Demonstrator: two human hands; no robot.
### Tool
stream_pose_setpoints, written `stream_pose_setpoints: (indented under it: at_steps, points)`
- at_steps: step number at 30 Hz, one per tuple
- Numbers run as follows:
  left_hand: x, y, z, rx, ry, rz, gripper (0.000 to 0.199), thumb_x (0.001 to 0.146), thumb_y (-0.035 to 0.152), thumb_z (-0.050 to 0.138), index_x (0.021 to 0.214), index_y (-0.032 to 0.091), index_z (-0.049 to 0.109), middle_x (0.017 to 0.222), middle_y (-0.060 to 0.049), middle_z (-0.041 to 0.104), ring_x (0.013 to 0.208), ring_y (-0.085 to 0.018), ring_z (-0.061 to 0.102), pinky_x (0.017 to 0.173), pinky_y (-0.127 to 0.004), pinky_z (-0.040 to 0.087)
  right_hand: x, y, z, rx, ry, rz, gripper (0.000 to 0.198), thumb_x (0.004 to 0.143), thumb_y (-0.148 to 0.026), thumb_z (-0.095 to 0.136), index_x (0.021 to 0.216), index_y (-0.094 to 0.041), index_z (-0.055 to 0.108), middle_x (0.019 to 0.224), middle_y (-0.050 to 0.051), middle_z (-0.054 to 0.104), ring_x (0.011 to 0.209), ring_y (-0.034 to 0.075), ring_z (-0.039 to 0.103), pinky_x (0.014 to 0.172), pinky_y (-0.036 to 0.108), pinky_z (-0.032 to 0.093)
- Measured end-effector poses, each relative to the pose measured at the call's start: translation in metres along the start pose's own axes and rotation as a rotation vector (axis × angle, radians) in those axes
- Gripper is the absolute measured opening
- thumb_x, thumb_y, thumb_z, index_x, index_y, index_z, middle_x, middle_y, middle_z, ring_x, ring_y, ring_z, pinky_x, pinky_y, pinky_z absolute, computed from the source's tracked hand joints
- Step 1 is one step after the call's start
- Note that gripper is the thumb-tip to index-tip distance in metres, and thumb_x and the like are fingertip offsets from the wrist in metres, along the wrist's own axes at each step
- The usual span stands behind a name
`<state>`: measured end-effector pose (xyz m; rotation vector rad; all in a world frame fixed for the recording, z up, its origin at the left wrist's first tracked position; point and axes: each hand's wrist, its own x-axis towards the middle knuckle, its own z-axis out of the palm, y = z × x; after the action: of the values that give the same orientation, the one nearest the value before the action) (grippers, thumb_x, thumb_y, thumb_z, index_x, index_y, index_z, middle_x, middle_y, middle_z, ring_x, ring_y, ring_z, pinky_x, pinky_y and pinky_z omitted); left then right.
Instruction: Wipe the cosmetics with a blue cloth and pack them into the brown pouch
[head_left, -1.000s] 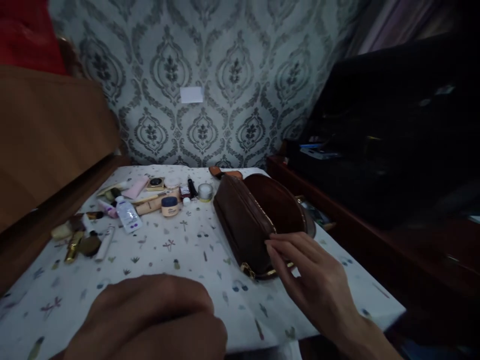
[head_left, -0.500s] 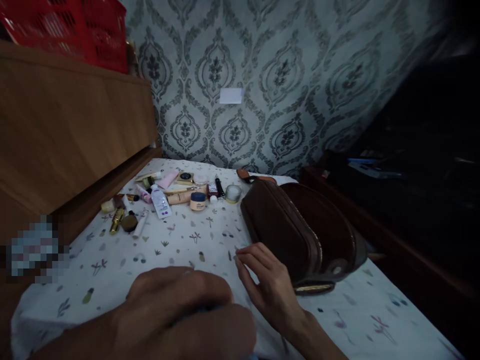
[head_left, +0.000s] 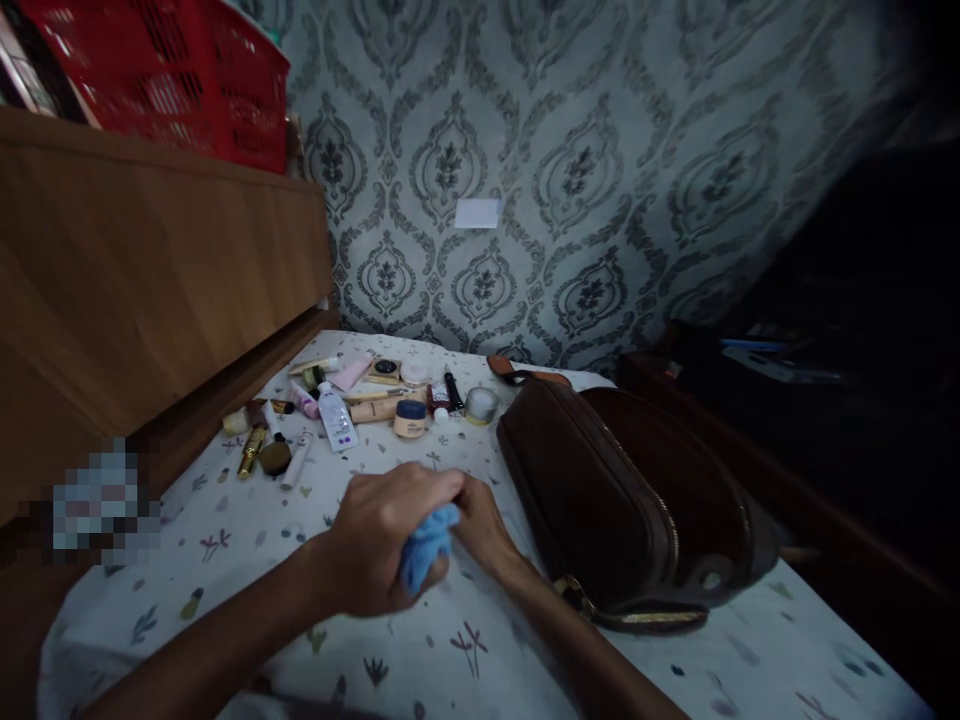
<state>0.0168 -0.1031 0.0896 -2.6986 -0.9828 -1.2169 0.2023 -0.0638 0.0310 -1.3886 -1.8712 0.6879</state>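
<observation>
Cloth [head_left: 430, 545], blue and crumpled, sits bunched in your left hand [head_left: 379, 530], whose fingers curl closed round it over the patterned cover [head_left: 405, 645]. Your right hand [head_left: 481, 518] meets the left; its fingertips are hidden, so you cannot tell whether they grip too. An open brown bag [head_left: 581, 490] blocks the space beside your right forearm. Beyond your hands lie a blue-lidded jar [head_left: 410, 420], a white bottle [head_left: 337, 418] and other cosmetics, with a wooden cabinet [head_left: 157, 270] walling off the left.
</observation>
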Motion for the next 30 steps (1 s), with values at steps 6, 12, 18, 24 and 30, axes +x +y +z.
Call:
stream_pose_setpoints:
  at_steps: [6, 12, 18, 24, 30]
  points:
    - [0.012, -0.058, 0.056, 0.041, -0.195, -0.017, 0.049, 0.086, 0.018, 0.047, 0.135, 0.018, 0.044, 0.121, -0.012, 0.068, 0.111, -0.025, 0.067, 0.083, -0.037, 0.058, 0.055, 0.031, 0.007, -0.102, 0.192, 0.224, 0.033, 0.087, -0.024, 0.046, 0.110, -0.011, 0.064, 0.098, 0.012, 0.072, 0.092, 0.024, 0.068, 0.083, 0.033, 0.054]
    - [-0.005, -0.096, 0.082, 0.021, -0.258, -0.264, 0.036, 0.085, 0.016, 0.051, 0.121, 0.018, 0.055, 0.117, -0.010, 0.068, 0.104, -0.026, 0.068, 0.088, -0.038, 0.056, 0.084, 0.047, 0.010, -0.227, 0.327, 0.323, 0.043, 0.091, -0.025, 0.041, 0.129, -0.010, 0.054, 0.123, 0.020, 0.063, 0.112, 0.028, 0.062, 0.092, 0.037, 0.052]
    - [-0.003, -0.102, 0.081, 0.041, -0.263, -0.294, 0.026, 0.087, 0.016, 0.052, 0.112, 0.020, 0.059, 0.113, -0.008, 0.068, 0.105, -0.023, 0.066, 0.089, -0.033, 0.054, 0.082, 0.050, 0.036, -0.186, 0.370, 0.097, 0.031, 0.087, -0.025, 0.046, 0.113, -0.017, 0.062, 0.110, 0.015, 0.063, 0.108, 0.029, 0.060, 0.095, 0.042, 0.049]
    - [0.000, -0.117, 0.060, 0.252, -0.293, -0.449, 0.023, 0.093, 0.018, 0.050, 0.115, 0.020, 0.058, 0.112, -0.009, 0.064, 0.106, -0.023, 0.062, 0.088, -0.034, 0.052, 0.074, 0.044, 0.043, -0.194, 0.245, -0.134, 0.030, 0.089, -0.025, 0.045, 0.114, -0.017, 0.059, 0.110, 0.013, 0.063, 0.109, 0.028, 0.057, 0.098, 0.043, 0.046]
    - [-0.004, -0.141, 0.041, 0.494, -0.180, -0.705, 0.024, 0.092, 0.016, 0.049, 0.115, 0.015, 0.055, 0.126, -0.017, 0.052, 0.123, -0.033, 0.047, 0.096, -0.046, 0.046, 0.074, 0.042, 0.044, -0.165, 0.145, -0.209, 0.033, 0.089, -0.025, 0.046, 0.119, -0.017, 0.056, 0.116, 0.013, 0.061, 0.115, 0.027, 0.056, 0.104, 0.042, 0.044]
